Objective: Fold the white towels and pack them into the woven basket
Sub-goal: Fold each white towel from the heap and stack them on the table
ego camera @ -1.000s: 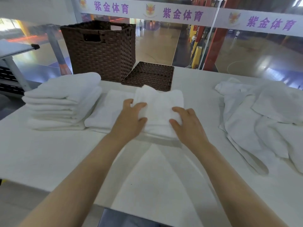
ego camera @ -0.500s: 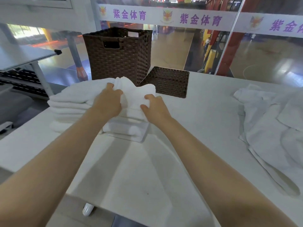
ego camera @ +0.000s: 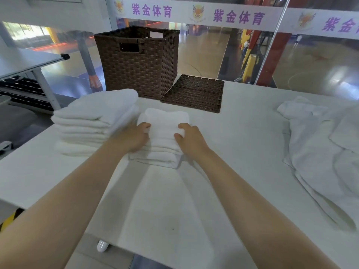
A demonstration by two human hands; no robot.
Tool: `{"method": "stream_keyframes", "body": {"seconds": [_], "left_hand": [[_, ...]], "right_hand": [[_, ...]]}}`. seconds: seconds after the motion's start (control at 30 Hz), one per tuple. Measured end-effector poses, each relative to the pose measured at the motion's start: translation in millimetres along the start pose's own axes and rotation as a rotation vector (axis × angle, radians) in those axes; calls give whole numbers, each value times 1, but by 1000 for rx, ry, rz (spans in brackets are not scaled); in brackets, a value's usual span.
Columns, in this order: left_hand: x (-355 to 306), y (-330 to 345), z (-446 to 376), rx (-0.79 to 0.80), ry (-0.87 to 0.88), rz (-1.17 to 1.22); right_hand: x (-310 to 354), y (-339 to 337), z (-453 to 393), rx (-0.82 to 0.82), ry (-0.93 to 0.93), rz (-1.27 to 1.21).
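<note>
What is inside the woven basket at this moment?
Only the dark inner walls near the rim of the woven basket show. Its front wall covers the bottom, so whether any towels lie inside cannot be seen.

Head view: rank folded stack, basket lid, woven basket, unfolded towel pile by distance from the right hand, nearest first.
From the right hand:
1. Folded stack, under the fingers, centre.
2. Basket lid, flat on the table, behind the hand.
3. Woven basket, back left.
4. Unfolded towel pile, far right; close to the basket's distance, hard to separate.
</note>
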State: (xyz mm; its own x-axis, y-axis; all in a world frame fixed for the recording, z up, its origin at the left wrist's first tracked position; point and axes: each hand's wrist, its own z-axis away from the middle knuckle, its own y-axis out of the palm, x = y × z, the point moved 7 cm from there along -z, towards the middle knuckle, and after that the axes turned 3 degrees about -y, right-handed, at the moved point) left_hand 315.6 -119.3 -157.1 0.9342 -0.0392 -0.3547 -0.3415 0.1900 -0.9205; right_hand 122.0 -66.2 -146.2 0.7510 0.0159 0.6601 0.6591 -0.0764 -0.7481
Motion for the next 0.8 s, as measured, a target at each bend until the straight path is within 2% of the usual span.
{"method": "stream_keyframes", "body": {"seconds": [0.1,0.23,0.33,0.43,0.53,0.63,0.8], "left_hand": [[-9,20,8,41,28,142],[-14,29,18,-22,52,210],[-15,26,21,-56,64,117],[-19,20,22,-83,68,-56],[-37,8,29,-218,137,-184],[-60,1,39,-321,203,-197],[-116,11,56,-314,344,-155]], "right_hand": [[-15,-10,8,-20,23,12],[-27,-4,26,-41,13,133],[-32,0,32,-55,1,188],[-36,-2,33,33,8,106],[-41,-13,39,75,-12,3],[-51,-34,51,2,-32,-44],[-82,-74,79,-119,-46,12]]}}
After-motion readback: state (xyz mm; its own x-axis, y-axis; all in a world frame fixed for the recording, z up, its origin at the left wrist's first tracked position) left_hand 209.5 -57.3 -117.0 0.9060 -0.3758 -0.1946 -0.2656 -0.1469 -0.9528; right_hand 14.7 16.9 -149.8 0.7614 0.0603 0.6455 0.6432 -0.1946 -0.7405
